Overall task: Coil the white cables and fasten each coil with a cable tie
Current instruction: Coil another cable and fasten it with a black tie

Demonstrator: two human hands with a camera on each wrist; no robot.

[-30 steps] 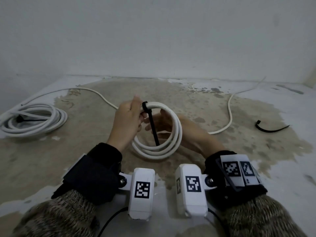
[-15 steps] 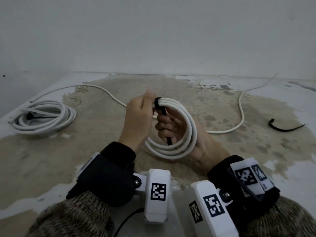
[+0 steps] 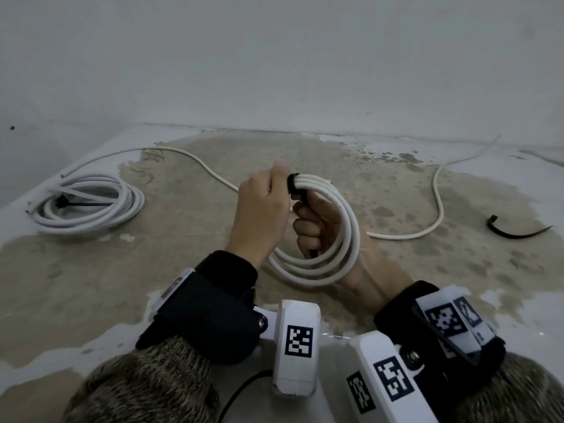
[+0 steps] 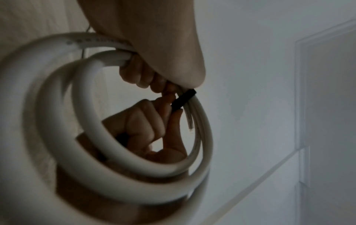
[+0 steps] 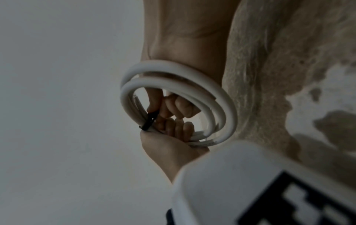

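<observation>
I hold a small white cable coil (image 3: 346, 239) upright above the floor. My left hand (image 3: 265, 209) grips its top left, thumb up, right beside the black cable tie (image 3: 293, 185) looped round the strands. My right hand (image 3: 311, 227) reaches through the coil and makes a fist round the tie's tail, whose tip pokes out below the fist. In the left wrist view the tie (image 4: 183, 100) crosses the coil (image 4: 57, 121) just under my left fingers. The right wrist view shows the coil (image 5: 221, 97) round my right hand and the tie (image 5: 149, 121) between both hands.
A larger white coil (image 3: 88, 206) bound with a black tie lies on the floor at the left. A loose white cable (image 3: 436, 209) snakes across the stained floor behind my hands. A spare black cable tie (image 3: 515, 230) lies at the right. A wall stands close behind.
The tie's tail hung free in front of my right hand's spread fingers; now those fingers are curled into a fist round it. The left hand keeps its grip on the coil.
</observation>
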